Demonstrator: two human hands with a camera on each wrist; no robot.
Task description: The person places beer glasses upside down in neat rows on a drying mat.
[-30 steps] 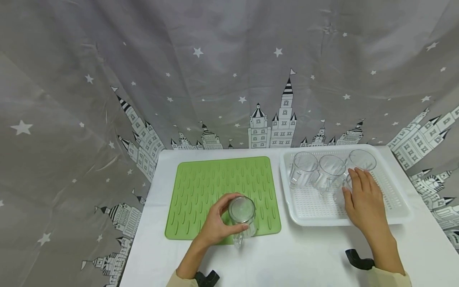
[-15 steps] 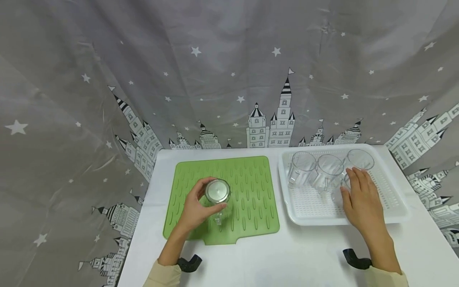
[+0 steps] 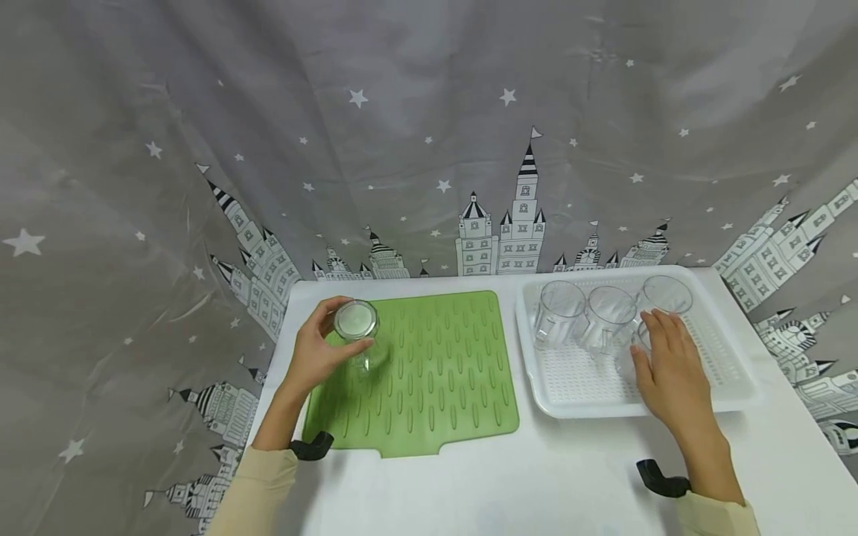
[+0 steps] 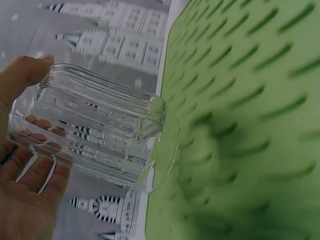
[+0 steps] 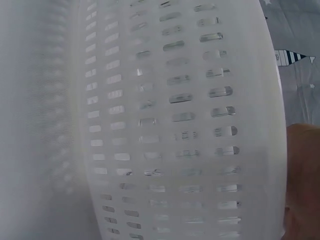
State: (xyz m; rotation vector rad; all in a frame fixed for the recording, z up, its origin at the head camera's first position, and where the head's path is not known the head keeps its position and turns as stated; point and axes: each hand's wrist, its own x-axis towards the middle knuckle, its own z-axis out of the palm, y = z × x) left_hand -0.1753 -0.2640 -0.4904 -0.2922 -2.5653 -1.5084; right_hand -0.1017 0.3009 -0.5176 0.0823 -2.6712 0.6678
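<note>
In the head view my left hand (image 3: 316,350) grips a clear glass mug (image 3: 356,320), bottom side up, above the back left part of a green ribbed mat (image 3: 436,372). The left wrist view shows the mug's wall (image 4: 95,120) between thumb and fingers, its rim facing the mat's surface. My right hand (image 3: 677,376) reaches into a white perforated basket (image 3: 570,402), its fairly straight fingers resting over another glass mug that it mostly hides. Three more clear mugs stand in that basket: a left one (image 3: 561,313), a middle one (image 3: 610,316) and a back right one (image 3: 666,294).
A white-covered table (image 3: 509,484) lies under mat and basket. Behind it hangs a grey curtain (image 3: 402,112) with printed castles and stars. In the right wrist view the basket's slotted side (image 5: 175,125) fills most of the picture.
My left hand has carried the upside-down mug left and away from me, from the mat's front right to its back left. The right hand has stayed in place over the basket.
</note>
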